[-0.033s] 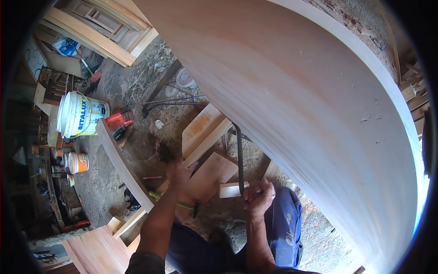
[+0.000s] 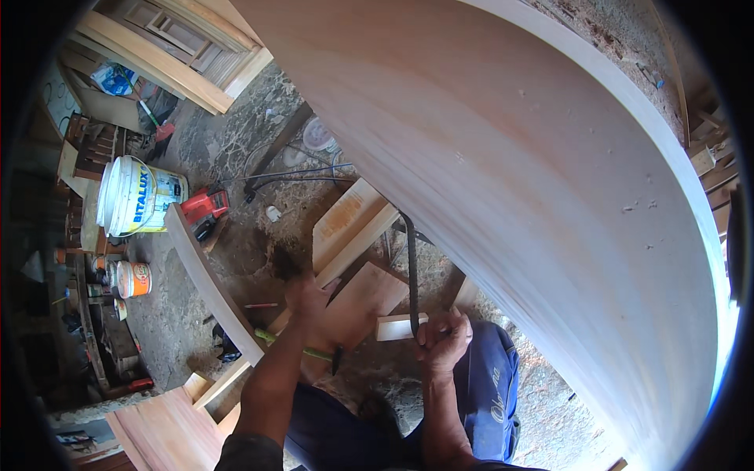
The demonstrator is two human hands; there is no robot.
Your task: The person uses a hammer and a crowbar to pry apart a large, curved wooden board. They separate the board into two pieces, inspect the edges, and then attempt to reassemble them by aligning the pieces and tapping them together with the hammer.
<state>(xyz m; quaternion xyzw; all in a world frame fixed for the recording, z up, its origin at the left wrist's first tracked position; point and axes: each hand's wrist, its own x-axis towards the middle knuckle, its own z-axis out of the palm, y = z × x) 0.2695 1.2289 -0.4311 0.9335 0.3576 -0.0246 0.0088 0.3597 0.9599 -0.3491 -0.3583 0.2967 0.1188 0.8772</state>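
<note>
A huge curved wooden panel point(image 2: 503, 173) fills the right and upper part of the view, above a rough, dusty floor point(image 2: 177, 314). The person's blue trousers point(image 2: 487, 373) show below its edge, with pale lettering down one leg. At left, a curved wooden strip point(image 2: 220, 290) slants past a white bucket point(image 2: 169, 188) printed with large blue and yellow lettering. Between the arms lie a reddish board point(image 2: 377, 294) and, above it, a thick pale board point(image 2: 345, 216). A dark bar point(image 2: 413, 271) runs down from the panel's near edge to the right hand point(image 2: 446, 339), whose fingers are curled tightly around its lower end. The left hand point(image 2: 308, 298) is by the lower end of the pale board; blur hides whether it grips anything. Nothing has visibly shifted since the frame just before, so the right hand's hold looks steady. Smaller still are a red power tool point(image 2: 208, 206), an orange-and-white tub point(image 2: 135, 279) with a printed label, a green-handled hammer point(image 2: 318, 354), a pale block point(image 2: 393, 327) just beside the dark bar, and a thin red pencil point(image 2: 261, 305).
</note>
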